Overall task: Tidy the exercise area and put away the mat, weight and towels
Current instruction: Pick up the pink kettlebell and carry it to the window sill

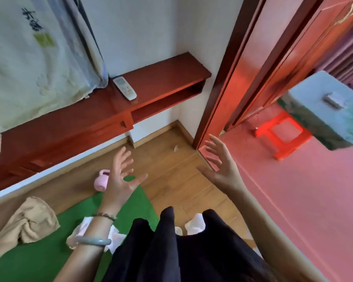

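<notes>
A green mat (41, 247) lies flat on the wooden floor at the lower left. A crumpled beige towel (27, 222) rests on its left edge. A white towel (114, 239) lies on the mat, partly hidden under my left forearm. A small pink kettlebell weight (100, 181) stands on the floor at the mat's far end. My left hand (120, 178) hovers above the weight and mat, fingers spread, holding nothing. My right hand (220, 165) is raised near the door frame, fingers apart and empty.
A long red-brown wooden shelf unit (86, 123) runs along the wall, with a white remote (124, 88) on top and a pale cloth (29, 62) draped over it. An open doorway (218, 110) at right leads to a pink floor with a red plastic stool (283, 135) and a grey-green box (324, 110).
</notes>
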### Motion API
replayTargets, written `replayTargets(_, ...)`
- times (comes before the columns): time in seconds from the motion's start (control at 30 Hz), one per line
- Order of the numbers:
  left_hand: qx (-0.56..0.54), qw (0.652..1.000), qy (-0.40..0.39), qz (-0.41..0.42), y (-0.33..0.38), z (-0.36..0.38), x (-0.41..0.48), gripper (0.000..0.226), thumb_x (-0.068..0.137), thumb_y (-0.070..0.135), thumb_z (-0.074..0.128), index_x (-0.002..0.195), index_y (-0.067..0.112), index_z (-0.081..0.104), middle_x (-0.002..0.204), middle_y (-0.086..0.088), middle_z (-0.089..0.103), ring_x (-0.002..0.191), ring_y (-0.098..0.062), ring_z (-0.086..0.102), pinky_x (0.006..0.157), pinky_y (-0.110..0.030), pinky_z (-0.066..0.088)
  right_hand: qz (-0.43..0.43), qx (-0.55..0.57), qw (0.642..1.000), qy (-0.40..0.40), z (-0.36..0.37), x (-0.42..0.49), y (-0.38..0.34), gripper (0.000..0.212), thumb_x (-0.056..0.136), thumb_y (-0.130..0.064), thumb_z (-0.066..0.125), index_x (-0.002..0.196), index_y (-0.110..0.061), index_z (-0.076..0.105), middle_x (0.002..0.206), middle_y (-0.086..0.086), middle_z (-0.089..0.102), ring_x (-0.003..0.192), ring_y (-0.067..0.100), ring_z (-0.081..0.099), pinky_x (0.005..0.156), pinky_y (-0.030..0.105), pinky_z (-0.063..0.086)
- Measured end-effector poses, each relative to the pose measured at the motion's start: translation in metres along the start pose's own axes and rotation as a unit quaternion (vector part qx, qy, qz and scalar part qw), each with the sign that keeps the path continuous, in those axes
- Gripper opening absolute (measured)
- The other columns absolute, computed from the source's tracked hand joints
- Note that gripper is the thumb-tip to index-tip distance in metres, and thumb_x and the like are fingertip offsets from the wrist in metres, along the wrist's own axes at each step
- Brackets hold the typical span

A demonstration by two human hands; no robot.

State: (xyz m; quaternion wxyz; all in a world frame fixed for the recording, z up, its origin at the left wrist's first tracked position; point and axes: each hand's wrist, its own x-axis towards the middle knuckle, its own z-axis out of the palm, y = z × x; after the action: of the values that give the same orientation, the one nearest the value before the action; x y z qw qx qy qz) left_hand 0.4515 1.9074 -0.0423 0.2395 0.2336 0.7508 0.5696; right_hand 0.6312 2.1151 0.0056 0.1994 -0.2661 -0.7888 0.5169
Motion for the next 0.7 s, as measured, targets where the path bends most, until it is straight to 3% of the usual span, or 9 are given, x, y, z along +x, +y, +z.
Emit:
replayTargets(0.13, -0.011, 0.997, 0.071, -0.018, 0.006, 0.0, 0.018, 0.099, 0.062, 0.048, 0.079, 0.144, 0.028, 0.027, 0.139, 0.014, 0.042, 0.119, 0.003, 0.048, 0.094, -0.016, 0.042, -0.015, 0.001, 0.997, -0.077, 0.006, 0.054, 0.006, 0.082, 0.075, -0.006, 0.075, 0.142, -0.026, 0.032, 0.129, -0.008, 0.05, 0.121, 0.002, 0.049, 0.097, 0.02, 0.044)
replayTargets(0.27, -0.019, 0.986, 0.159, -0.033, 0.01, 0.006, 0.04, 0.093, 0.068, 0.031, 0.081, 0.145, 0.025, 0.028, 0.142, 0.007, 0.041, 0.118, 0.006, 0.047, 0.097, -0.02, 0.041, -0.04, -0.008, 0.986, -0.16, 0.016, 0.116, 0.011, 0.081, 0.076, -0.008, 0.076, 0.143, -0.024, 0.033, 0.128, -0.012, 0.05, 0.12, 0.0, 0.048, 0.098, 0.025, 0.046)
replayTargets(0.43, -0.048, 0.958, 0.275, -0.061, 0.014, 0.015, 0.061, 0.092, 0.066, 0.023, 0.079, 0.142, 0.03, 0.028, 0.138, 0.011, 0.043, 0.124, -0.006, 0.046, 0.101, -0.023, 0.04, -0.085, -0.013, 0.958, -0.272, 0.032, 0.196, 0.007, 0.083, 0.075, -0.007, 0.076, 0.139, -0.034, 0.03, 0.128, -0.009, 0.049, 0.119, -0.005, 0.048, 0.092, 0.013, 0.044)
replayTargets(0.53, -0.05, 0.934, 0.345, -0.083, 0.012, 0.021, 0.07, 0.087, 0.071, 0.007, 0.078, 0.136, 0.035, 0.028, 0.13, 0.022, 0.042, 0.122, -0.003, 0.047, 0.095, -0.014, 0.043, -0.095, -0.016, 0.935, -0.341, 0.045, 0.236, 0.002, 0.084, 0.075, -0.008, 0.077, 0.135, -0.039, 0.029, 0.129, -0.007, 0.049, 0.12, -0.002, 0.048, 0.093, 0.01, 0.042)
replayTargets(0.63, -0.062, 0.907, 0.397, -0.124, 0.005, 0.027, 0.071, 0.089, 0.072, 0.004, 0.078, 0.14, 0.03, 0.026, 0.133, 0.013, 0.043, 0.119, 0.006, 0.046, 0.09, -0.008, 0.042, -0.106, -0.028, 0.907, -0.407, 0.063, 0.263, -0.001, 0.085, 0.074, -0.009, 0.078, 0.139, -0.034, 0.03, 0.13, -0.006, 0.05, 0.119, -0.001, 0.048, 0.094, 0.01, 0.042)
replayTargets(0.7, -0.062, 0.891, 0.426, -0.144, 0.002, 0.03, 0.068, 0.092, 0.071, 0.006, 0.078, 0.143, 0.024, 0.024, 0.133, 0.01, 0.043, 0.115, 0.012, 0.046, 0.092, -0.011, 0.043, -0.117, -0.036, 0.887, -0.446, 0.08, 0.274, -0.002, 0.085, 0.074, -0.009, 0.078, 0.141, -0.029, 0.03, 0.129, -0.006, 0.051, 0.118, -0.001, 0.049, 0.095, 0.014, 0.044)
